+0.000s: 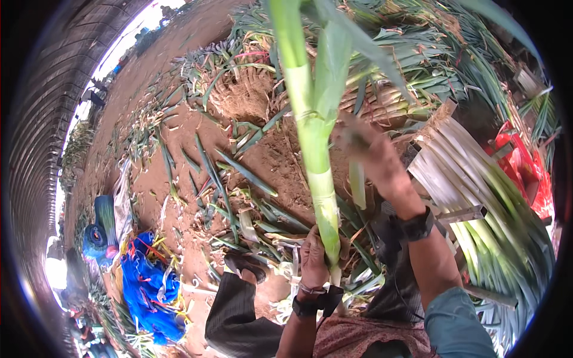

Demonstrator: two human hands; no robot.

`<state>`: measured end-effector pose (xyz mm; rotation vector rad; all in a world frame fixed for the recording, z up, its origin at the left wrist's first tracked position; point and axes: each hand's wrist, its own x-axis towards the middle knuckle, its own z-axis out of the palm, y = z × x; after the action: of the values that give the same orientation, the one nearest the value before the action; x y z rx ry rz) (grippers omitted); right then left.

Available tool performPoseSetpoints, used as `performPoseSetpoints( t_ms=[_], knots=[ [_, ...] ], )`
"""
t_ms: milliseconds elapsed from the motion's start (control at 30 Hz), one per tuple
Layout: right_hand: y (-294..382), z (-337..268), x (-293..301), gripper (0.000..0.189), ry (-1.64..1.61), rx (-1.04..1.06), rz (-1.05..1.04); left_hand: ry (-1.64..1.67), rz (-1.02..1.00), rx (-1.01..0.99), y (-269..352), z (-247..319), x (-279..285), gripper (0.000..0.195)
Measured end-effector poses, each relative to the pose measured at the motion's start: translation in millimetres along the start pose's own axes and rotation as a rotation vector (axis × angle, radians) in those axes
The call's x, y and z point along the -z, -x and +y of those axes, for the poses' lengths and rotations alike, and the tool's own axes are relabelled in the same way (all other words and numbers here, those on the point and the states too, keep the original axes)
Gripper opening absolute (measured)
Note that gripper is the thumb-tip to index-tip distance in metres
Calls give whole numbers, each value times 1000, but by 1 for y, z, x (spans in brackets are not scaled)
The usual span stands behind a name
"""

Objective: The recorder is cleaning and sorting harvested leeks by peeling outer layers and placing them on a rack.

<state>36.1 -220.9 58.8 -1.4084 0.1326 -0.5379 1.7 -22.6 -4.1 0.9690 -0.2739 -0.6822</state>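
Note:
My left hand (314,259) is wrapped around the pale lower end of a large leek (322,188) that stands upright before me. Its green leaves rise past the top of the view. Beside the stalk, on its right, is my right hand (376,156), raised and blurred by motion. Whether its fingers grip anything is not clear. Just below those fingers a pale green strip of leaf (357,185) hangs down. Black bands circle both wrists. At my right, a stack of cleaned leeks (465,165) lies with white ends towards the upper left, held in a metal frame (463,214).
Uncleaned leeks (403,49) with roots are heaped across the far side. Leaf scraps (241,170) litter the dirt floor (156,143). Blue plastic sheeting (150,286) lies at left, near a blue roll (95,235). Red plastic (519,170) sits beyond the stack.

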Motion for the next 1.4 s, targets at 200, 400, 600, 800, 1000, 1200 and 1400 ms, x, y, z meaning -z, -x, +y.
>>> performPoseSetpoints(
  t_ms=[200,400,600,800,1000,1200,1400],
  knots=[
    [13,-10,-11,56,-603,-219,-412,-72,-52,79,-7,-13,10,47],
    [17,-2,-30,56,-611,-218,-200,-795,156,-366,-34,26,-19,37],
    [17,1,-30,58,-570,-161,-157,-1054,101,-379,-40,47,-27,24],
    [20,-5,-25,80,-491,-159,-261,-944,198,-334,-44,25,-3,19],
    [13,-5,-9,80,-588,-91,-245,-110,512,92,-6,-36,101,13],
    [14,4,-15,79,-475,-146,-91,-660,647,-291,-3,-12,126,51],
    [12,-1,-21,49,-655,-134,5,-1148,256,-639,-42,6,-30,38]
  ],
)
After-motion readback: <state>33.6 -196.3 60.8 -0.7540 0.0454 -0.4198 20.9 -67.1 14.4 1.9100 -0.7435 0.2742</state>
